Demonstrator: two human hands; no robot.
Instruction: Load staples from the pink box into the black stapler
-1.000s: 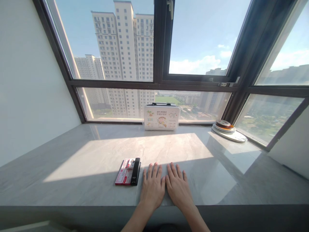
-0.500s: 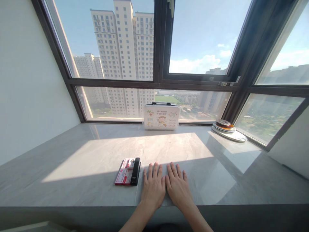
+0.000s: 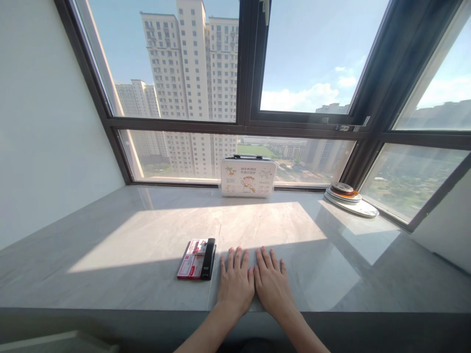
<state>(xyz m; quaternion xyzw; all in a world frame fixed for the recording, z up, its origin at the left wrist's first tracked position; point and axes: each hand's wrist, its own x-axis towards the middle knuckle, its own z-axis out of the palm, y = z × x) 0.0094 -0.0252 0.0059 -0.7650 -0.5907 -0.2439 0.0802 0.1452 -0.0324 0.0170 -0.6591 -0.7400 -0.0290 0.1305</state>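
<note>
High-rise flat: bay window (image 3: 235,122) ledge (image 3: 147,235).

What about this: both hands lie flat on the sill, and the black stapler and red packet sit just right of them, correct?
Wrong side. In the head view the black stapler and red packet sit just left of the left hand, not right of the right hand. Both hands do lie flat on the sill.

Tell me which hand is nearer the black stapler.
Left. The left hand lies flat just right of the stapler, not touching it; the right hand rests farther right, beyond the left.
</note>
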